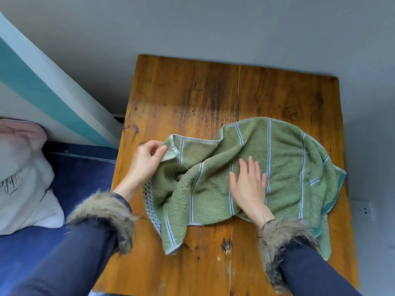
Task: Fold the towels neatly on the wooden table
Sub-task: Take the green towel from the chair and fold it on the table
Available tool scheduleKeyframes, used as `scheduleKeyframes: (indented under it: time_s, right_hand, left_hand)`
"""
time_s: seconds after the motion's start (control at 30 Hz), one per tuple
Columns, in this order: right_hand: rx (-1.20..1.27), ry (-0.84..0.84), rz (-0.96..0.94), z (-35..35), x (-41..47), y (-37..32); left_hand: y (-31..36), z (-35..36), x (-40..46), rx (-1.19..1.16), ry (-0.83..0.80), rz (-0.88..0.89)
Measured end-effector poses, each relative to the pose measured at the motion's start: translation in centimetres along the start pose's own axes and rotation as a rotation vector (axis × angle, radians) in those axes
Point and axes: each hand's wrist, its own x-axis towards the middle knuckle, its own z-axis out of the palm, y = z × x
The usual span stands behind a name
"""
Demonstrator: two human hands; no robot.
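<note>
A green towel [284, 159] with thin blue-and-white stripes lies rumpled across the middle of the wooden table [192, 90]. Its near corner droops toward the front, and its right side hangs over the table's right edge. My left hand [147, 161] pinches the towel's upper-left corner between thumb and fingers. My right hand [249, 184] lies flat on the towel's middle, fingers straight and spread. A second cloth with a blue dotted pattern [149, 201] peeks out from under the green towel's left edge.
A bed with a dark blue cover [70, 180] runs along the table's left side, with a white and pink pillow [23, 178] on it. A grey wall stands behind the table. A wall socket [364, 210] sits low at the right.
</note>
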Motion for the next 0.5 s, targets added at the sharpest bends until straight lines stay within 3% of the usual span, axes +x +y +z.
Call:
scheduleKeyframes:
  time_s: [0.2, 0.37, 0.5]
  right_hand:
    - [-0.048, 0.116, -0.173, 1.2, 1.5, -5.4]
    - [-0.065, 0.085, -0.263, 2.0, 3.4, -9.0]
    - [-0.146, 0.018, -0.309, 2.8, 4.7, -10.2]
  left_hand:
    - [-0.3, -4.0, 8.2, 0.031, 0.148, 0.041]
    - [-2.8, -3.5, 9.3, 0.201, 0.065, 0.069]
    - [-4.1, -4.1, 10.9, 0.237, 0.238, 0.094]
